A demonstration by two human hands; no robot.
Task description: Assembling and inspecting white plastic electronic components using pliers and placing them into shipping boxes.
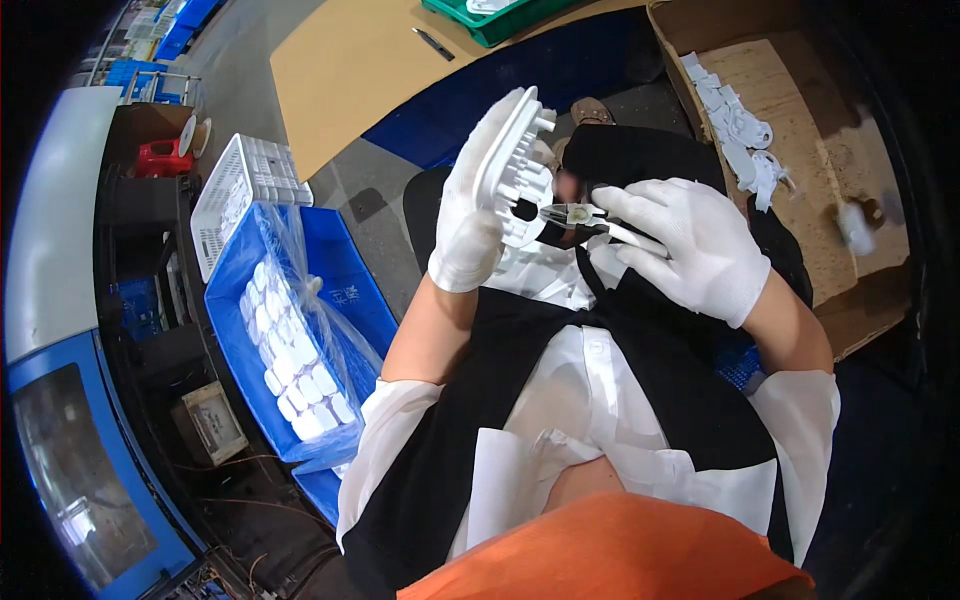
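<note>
Head view: left hand [466, 220] has its fingers [497, 118] pinching the white part [515, 165], which is up in front of the chest, tipped on edge, pegs facing right. Right hand [700, 245] has its fingers [632, 207] wrapped round the pliers [578, 214], tip right by the part's ring; can't tell if it's touching. Blue bin [358, 275] of white pieces [290, 350] on the left, cardboard box [815, 150] with white scraps [733, 125] on the right.

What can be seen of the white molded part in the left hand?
The white molded part looks like plastic: a long, rounded plate with pegs on its right-facing side and a dark opening near its lower end. The gloved left hand holds it steeply tilted; pliers point at that end, contact unclear.
</note>
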